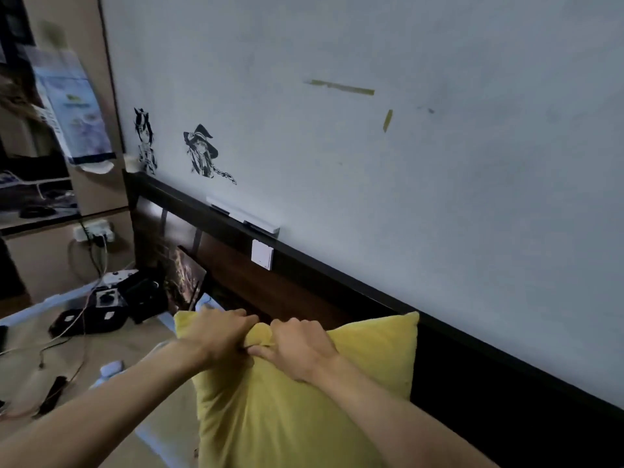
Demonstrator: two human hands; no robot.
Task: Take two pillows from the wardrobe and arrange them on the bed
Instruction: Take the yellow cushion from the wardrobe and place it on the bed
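Soft yellow pillow (287, 417), plush and creased, upright against dark wooden headboard (304, 292) on the bed, top edge bunched, left hand (216, 336) and right hand (297, 349) side by side, fingers curled tight, pinching the gathered fabric

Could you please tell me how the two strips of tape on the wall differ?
The long strip lies nearly level, tilted slightly down to the right; the short strip stands nearly upright. The long strip sits higher and further left on the wall; the short one sits lower, off its right end, and they do not touch. Both are the same dull yellow and stuck flat on the wall.
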